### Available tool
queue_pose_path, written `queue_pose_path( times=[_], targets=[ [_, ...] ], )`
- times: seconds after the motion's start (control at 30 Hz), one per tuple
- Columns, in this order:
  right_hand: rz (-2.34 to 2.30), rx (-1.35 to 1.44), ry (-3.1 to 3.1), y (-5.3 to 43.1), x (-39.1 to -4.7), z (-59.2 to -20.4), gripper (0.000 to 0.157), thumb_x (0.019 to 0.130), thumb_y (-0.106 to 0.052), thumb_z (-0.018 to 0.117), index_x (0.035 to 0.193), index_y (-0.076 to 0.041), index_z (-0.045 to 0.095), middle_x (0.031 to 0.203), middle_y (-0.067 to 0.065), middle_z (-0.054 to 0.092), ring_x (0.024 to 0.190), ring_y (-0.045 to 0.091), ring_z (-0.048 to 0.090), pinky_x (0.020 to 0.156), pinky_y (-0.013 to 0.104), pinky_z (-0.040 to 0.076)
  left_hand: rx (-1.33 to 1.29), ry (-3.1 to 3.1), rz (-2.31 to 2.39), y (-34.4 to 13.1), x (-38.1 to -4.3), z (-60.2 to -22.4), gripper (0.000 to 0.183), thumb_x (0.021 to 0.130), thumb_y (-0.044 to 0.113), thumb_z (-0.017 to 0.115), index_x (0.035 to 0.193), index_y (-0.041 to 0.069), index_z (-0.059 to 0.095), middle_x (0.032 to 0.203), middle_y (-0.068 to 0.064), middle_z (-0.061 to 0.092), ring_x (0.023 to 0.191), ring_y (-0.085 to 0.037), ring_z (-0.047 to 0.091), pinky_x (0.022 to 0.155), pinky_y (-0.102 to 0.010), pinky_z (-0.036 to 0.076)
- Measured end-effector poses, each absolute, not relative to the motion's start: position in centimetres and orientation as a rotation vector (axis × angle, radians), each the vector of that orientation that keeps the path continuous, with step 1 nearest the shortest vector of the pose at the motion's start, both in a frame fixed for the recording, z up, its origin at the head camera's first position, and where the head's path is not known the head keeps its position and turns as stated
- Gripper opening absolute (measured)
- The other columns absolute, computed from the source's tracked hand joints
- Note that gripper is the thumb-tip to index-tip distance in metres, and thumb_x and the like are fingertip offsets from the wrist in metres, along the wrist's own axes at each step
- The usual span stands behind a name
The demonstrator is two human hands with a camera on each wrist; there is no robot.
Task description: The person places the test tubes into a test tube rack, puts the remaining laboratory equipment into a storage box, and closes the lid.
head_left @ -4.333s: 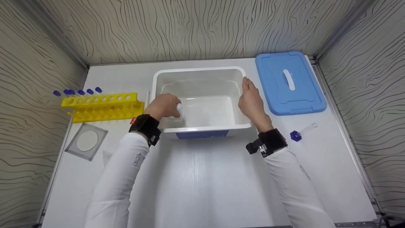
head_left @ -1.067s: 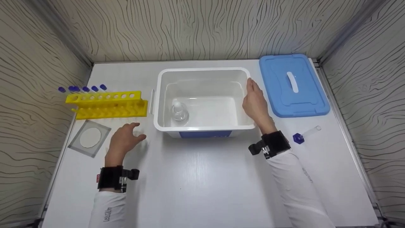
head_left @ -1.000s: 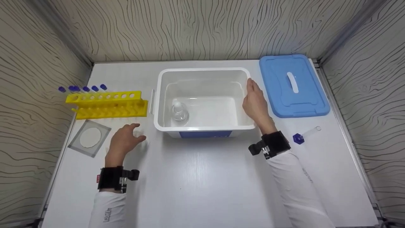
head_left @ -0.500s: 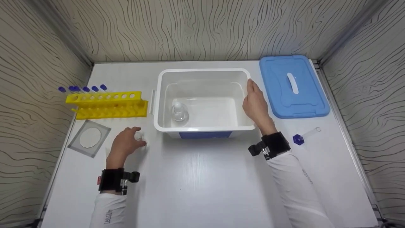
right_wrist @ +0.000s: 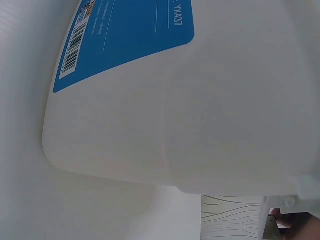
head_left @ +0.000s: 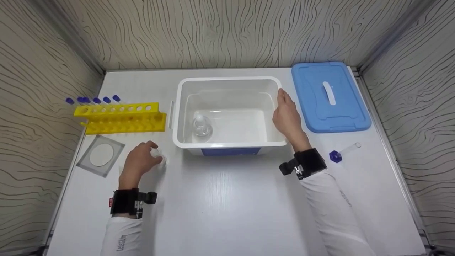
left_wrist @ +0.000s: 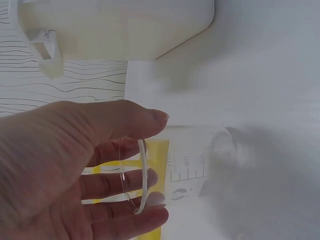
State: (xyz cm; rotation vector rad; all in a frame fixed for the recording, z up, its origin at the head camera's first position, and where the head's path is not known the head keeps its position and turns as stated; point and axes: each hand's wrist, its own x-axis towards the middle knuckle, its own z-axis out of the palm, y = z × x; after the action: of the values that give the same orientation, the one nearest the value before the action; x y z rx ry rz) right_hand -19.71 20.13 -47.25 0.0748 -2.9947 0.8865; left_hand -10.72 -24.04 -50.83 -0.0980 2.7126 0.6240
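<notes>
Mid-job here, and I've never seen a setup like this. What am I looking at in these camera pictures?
There is no machine: a person works with two bare hands. The head picture comes from a camera on the head, looking down; the others from one on each wrist. The left hand holds a glass beaker near its rim; the right hand rests against the side of a white storage bin, which contains a clear bottle with a white top. On the white table, to the left, are a yellow test tube rack with blue-capped tubes and a grey wire gauze. To the right are a blue lid and a clear cylinder on a blue hexagonal foot.
</notes>
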Motion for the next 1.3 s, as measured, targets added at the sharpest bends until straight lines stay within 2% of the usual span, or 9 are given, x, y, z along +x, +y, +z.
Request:
queue_pose_path(
  times=[0.33,0.6,0.87,1.03,1.3],
  targets=[
    [0.873,0.087,-2.983,20.1,-19.6,-47.3,0.059,0.098,0.001,0.036,0.154,0.010,0.018,0.157,0.033,0.026,0.142,0.050,0.034,0.114,0.059,0.037,-0.117,2.777,0.667,-24.1,-10.9,-48.2,0.050,0.090,0.024,0.067,0.131,-0.001,0.057,0.130,-0.029,0.059,0.108,-0.041,0.060,0.096,-0.055,0.051],
    [0.870,0.076,-2.989,20.1,-19.6,-47.1,0.060,0.098,0.001,0.036,0.154,0.009,0.018,0.158,0.033,0.026,0.143,0.049,0.034,0.116,0.058,0.035,-0.139,2.850,0.705,-23.8,-11.5,-45.1,0.053,0.091,0.029,0.065,0.135,0.001,0.055,0.136,-0.027,0.057,0.116,-0.044,0.057,0.101,-0.059,0.048],
    [0.862,0.077,-2.992,20.1,-19.6,-47.1,0.059,0.098,0.000,0.035,0.154,0.009,0.018,0.157,0.033,0.027,0.144,0.048,0.033,0.117,0.059,0.033,-0.126,2.930,0.745,-22.7,-12.1,-42.3,0.052,0.091,0.027,0.066,0.136,0.004,0.055,0.139,-0.026,0.055,0.121,-0.044,0.055,0.104,-0.060,0.047],
    [0.868,0.080,-2.986,20.1,-19.6,-47.2,0.059,0.098,0.001,0.036,0.154,0.009,0.019,0.158,0.033,0.026,0.144,0.048,0.032,0.118,0.059,0.032,-0.088,2.997,0.804,-21.9,-12.6,-40.6,0.052,0.090,0.027,0.066,0.135,0.004,0.056,0.138,-0.026,0.056,0.117,-0.044,0.057,0.102,-0.060,0.048],
    [0.885,0.098,-2.966,20.2,-19.6,-47.4,0.059,0.097,0.003,0.034,0.153,0.010,0.019,0.157,0.035,0.026,0.144,0.049,0.032,0.118,0.061,0.030,0.048,3.092,0.851,-19.6,-13.3,-38.5,0.047,0.088,0.024,0.068,0.130,0.003,0.061,0.129,-0.026,0.061,0.107,-0.042,0.061,0.093,-0.055,0.054]
  ],
)
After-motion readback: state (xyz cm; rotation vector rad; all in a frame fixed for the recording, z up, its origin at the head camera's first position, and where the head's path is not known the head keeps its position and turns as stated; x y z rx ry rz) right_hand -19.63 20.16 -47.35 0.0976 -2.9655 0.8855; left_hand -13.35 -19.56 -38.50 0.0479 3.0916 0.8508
